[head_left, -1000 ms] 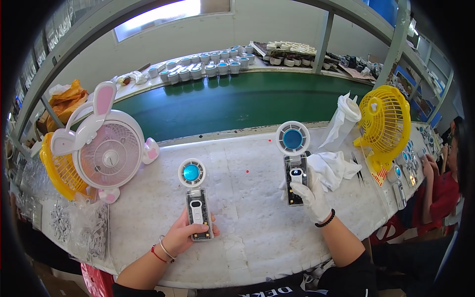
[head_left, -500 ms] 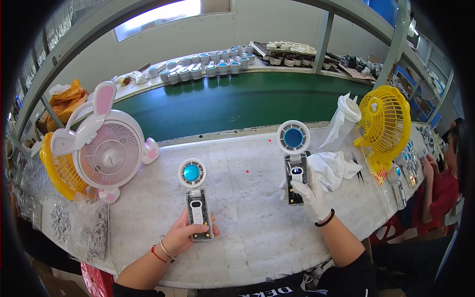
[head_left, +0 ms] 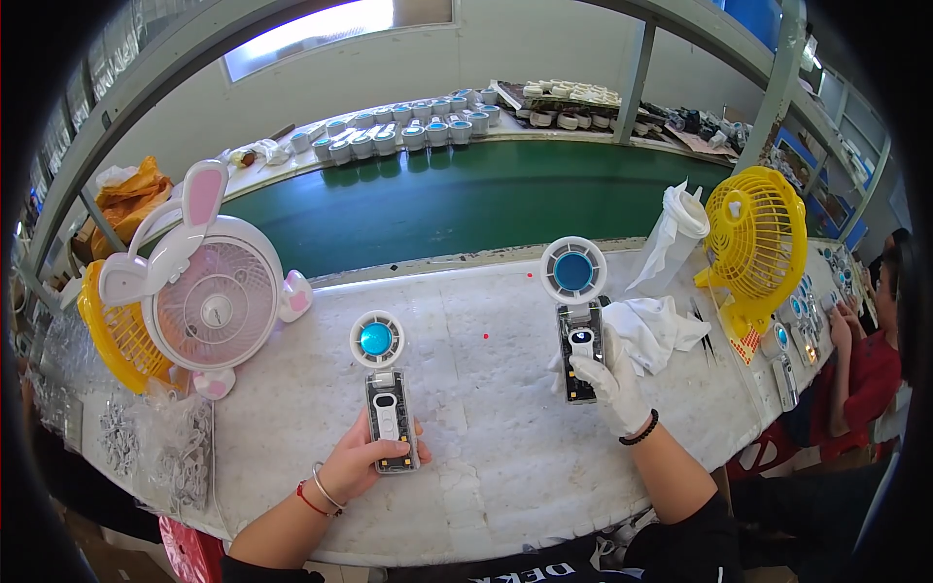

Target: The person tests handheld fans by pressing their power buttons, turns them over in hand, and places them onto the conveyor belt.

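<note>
My bare left hand [head_left: 367,455] grips a handheld fan [head_left: 391,413] by its dark, see-through handle, the thumb lying on the lower front. Its round white head with a shiny blue centre points away from me. A second handheld fan [head_left: 580,340] of the same make-up is in my right hand [head_left: 614,387], which wears a white glove. The right thumb rests on the white front panel, just under a small dark display. Both fans are held face up above the white tabletop [head_left: 476,408]. The fingers behind each handle are mostly hidden.
A white-and-pink rabbit-eared fan [head_left: 216,301] stands left, a yellow fan [head_left: 753,248] right. White cloth [head_left: 653,335] and tweezers [head_left: 704,335] lie beside my right hand. Beyond the green belt [head_left: 466,204] sit rows of fan heads [head_left: 413,134]. A person [head_left: 865,350] works at far right.
The lit figures on the right fan's display have gone dark or changed. My right hand and its fan have shifted very slightly left; my left hand stays put.
</note>
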